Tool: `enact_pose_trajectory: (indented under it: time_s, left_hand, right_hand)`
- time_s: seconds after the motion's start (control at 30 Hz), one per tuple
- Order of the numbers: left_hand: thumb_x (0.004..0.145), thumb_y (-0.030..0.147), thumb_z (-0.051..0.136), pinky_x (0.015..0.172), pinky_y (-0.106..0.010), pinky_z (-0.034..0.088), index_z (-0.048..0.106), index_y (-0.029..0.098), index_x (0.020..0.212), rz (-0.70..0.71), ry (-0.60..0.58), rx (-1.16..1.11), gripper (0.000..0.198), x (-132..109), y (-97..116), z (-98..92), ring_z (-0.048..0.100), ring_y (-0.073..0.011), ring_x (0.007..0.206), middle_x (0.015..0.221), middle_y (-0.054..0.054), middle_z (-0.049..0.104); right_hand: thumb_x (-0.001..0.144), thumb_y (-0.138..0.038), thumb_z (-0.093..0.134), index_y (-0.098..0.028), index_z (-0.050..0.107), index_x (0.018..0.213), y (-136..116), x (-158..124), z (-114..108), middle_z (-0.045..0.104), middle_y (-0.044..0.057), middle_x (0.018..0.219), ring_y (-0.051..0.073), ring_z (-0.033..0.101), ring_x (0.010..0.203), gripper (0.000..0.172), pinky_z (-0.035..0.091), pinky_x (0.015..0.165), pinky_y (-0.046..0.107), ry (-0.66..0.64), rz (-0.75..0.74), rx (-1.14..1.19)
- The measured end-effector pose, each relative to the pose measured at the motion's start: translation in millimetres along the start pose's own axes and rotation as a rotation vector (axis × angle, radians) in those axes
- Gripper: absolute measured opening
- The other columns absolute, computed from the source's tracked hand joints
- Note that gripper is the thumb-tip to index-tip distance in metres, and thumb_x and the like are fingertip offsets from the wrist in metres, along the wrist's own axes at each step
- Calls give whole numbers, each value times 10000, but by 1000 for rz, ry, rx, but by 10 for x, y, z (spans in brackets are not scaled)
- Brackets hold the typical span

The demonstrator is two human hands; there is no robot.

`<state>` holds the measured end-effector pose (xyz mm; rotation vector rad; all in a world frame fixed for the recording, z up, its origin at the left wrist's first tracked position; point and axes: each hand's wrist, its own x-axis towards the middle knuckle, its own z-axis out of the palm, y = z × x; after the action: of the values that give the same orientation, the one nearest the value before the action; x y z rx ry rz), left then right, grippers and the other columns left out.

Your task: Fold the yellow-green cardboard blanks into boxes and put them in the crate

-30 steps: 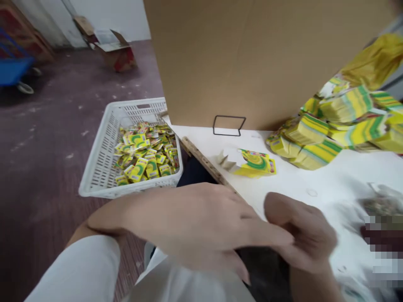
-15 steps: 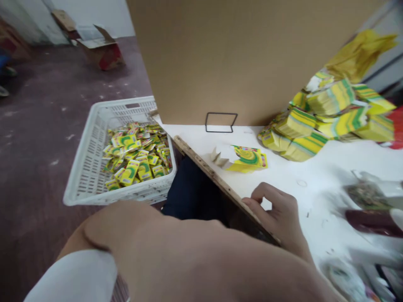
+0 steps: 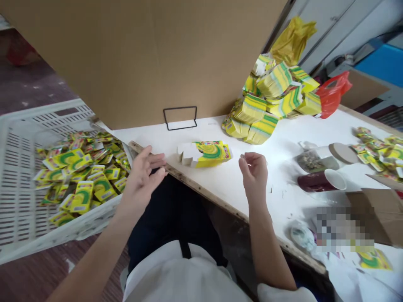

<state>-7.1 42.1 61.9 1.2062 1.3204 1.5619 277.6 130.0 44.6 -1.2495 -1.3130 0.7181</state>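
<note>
A small yellow and green carton [image 3: 208, 153], partly unfolded with white flaps at its left end, lies on the white table [image 3: 226, 180]. My left hand [image 3: 144, 173] hovers at the table's near edge just left of the carton, fingers stretched and apart, holding nothing. Over the table to the carton's right, my right hand [image 3: 254, 173] has its fingers curled loosely with thumb and forefinger close together; I see nothing in them. Neither hand touches the carton.
A white slotted crate [image 3: 22, 197] at the left holds several filled yellow cartons. A pile of flat yellow-green carton stacks [image 3: 267, 105] leans by a tall cardboard sheet [image 3: 151, 54]. At the right stand a maroon cup [image 3: 321, 181], a lidded jar [image 3: 315, 157], a red bag [image 3: 333, 90] and loose cartons [image 3: 380, 151].
Both hands rose from my lap toward the table; the left arm no longer fills the foreground and its fingers have spread. The view swung right, showing more of the table.
</note>
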Motion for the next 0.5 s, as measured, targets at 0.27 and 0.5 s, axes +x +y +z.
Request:
enact_pose_trajectory:
  time_s: [0.27,0.5]
  left_hand:
    - [787,609,669,1078,-481,427,529,148,1369,-166,-53,277,755,909,-275,116,529,-320,1299,1351,-197,594]
    - [647,576,787,980,-425,461,760,206,930,-485,-518,351,466,1777,-300,739,625,-350,1144,1076,-143,755]
  right_hand:
    - [667,-576,816,-305,510,1127,260,-169,41,594,47,1251,211,661,1074,615,533,934,414,102,731,480]
    - [593,-705,823,-304,536,1106,116,-509,271,601,96,1276,272,637,1119,711,573,905,460,-174,1062,722]
